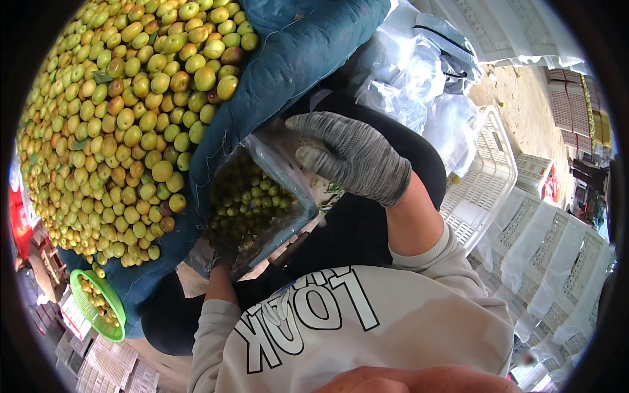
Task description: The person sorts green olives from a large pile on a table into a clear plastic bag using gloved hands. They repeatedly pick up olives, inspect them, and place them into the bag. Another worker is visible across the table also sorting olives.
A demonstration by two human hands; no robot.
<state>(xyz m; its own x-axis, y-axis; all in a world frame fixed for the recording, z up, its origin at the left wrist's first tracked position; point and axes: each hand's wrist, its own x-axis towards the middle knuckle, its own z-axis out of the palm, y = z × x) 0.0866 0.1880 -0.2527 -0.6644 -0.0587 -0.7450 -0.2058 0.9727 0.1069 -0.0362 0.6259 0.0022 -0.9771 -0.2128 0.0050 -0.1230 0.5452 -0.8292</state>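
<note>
My right hand (351,154), in a grey knitted glove, is above my dark-trousered leg, to the right of a plastic-lined container. Its thumb stands apart from the fingers, and nothing shows in its grasp. Shadow dims my left hand (226,253), which is low at the container's near left side, by the clear plastic liner (287,172); its fingers are hard to make out. Inside the liner lie many green jujubes (265,194), partly in shade. A large heap of green and brownish jujubes (132,123) fills the left, bordered by a padded blue cloth (295,54).
A green plastic basket (115,299) with some jujubes stands at lower left. To the right are clear plastic bags (408,83) and a white slatted crate (481,191). More crates draped with white film (540,255) line the right side. Stacked crates (570,105) stand farther off.
</note>
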